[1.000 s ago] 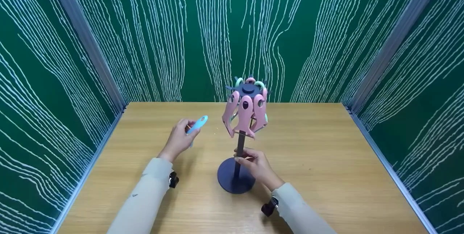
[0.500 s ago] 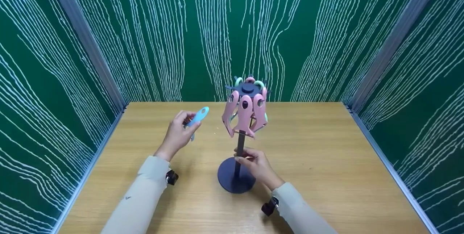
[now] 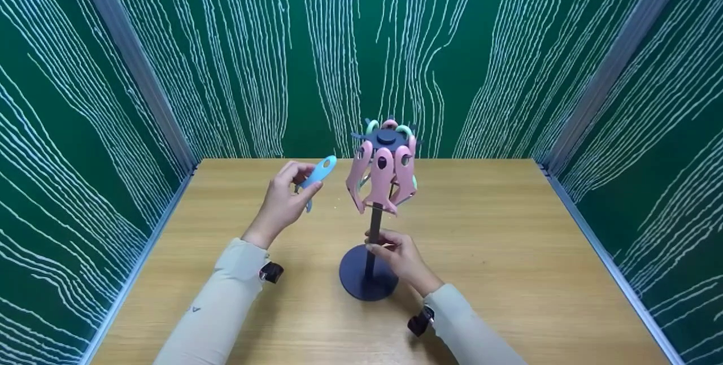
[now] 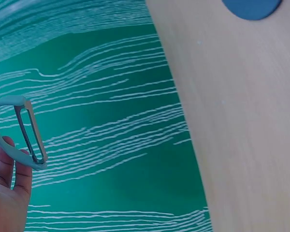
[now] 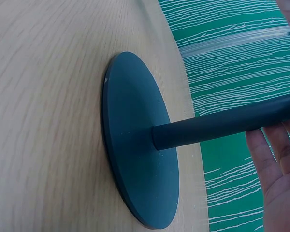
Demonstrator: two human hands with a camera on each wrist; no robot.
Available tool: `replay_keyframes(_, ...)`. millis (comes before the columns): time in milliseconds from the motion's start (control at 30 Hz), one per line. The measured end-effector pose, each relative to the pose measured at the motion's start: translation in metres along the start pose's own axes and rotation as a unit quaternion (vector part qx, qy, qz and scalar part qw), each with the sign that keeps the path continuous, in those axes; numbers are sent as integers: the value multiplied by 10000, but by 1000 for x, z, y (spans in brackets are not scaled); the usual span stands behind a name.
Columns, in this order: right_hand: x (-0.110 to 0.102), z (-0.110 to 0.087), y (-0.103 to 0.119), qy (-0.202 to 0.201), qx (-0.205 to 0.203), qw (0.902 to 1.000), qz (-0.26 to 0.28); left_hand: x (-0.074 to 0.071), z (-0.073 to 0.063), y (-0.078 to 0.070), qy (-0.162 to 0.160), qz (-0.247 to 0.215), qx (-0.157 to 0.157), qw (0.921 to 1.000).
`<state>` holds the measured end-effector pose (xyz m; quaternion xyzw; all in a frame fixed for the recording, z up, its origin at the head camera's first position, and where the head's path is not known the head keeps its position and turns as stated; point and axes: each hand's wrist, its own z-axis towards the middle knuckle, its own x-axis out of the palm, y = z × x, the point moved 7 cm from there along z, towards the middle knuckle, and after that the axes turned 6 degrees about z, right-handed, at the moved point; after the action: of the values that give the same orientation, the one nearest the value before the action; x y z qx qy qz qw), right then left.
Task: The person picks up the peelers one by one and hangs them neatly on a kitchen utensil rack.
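My left hand (image 3: 287, 198) pinches a light-blue peeler (image 3: 318, 174) by its handle, raised to the left of a dark rack. The handle's holed end points up and right. In the left wrist view the peeler's metal blade (image 4: 33, 135) shows, framed by a curved blue head. My right hand (image 3: 402, 257) grips the dark upright pole (image 5: 222, 125) of the rack low down, over its round base (image 3: 356, 289). Pink peelers (image 3: 382, 176) hang by their holes from the front hooks of the rack's top (image 3: 386, 138). Green and pink ones hang behind, partly hidden.
The rack stands on a wooden table (image 3: 497, 229). Green walls (image 3: 390, 43) with wavy white lines enclose the back and both sides, with grey metal rails (image 3: 615, 286) along the side edges. Black wrist cameras (image 3: 272, 272) sit at both sleeves.
My left hand has risen with the blue peeler, moving away from me and slightly right, nearer the rack's top. The right hand and the rack have stayed in place.
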<state>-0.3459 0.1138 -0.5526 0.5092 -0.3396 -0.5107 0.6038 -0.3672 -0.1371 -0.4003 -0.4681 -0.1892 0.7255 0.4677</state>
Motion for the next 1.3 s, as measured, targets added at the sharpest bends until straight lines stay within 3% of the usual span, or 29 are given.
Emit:
replay_keyframes(100,1,0,2,43,-131,9999,-18,-3,2,-10,-37,-16,235,9997)
replay_keyframes(800,0,-2,3,47,-139,9998,-105,-21,14,-73,-472,-276,1074,9927)
replay_keyframes(1000,-2,-2,3,-21,1,10000,-70,-17,17,-90,-476,-419,1214,9906)
replay_keyframes(1300,-1,0,1,-15,98,9999,-87,-6,19,-100,-379,-721,1196,9895)
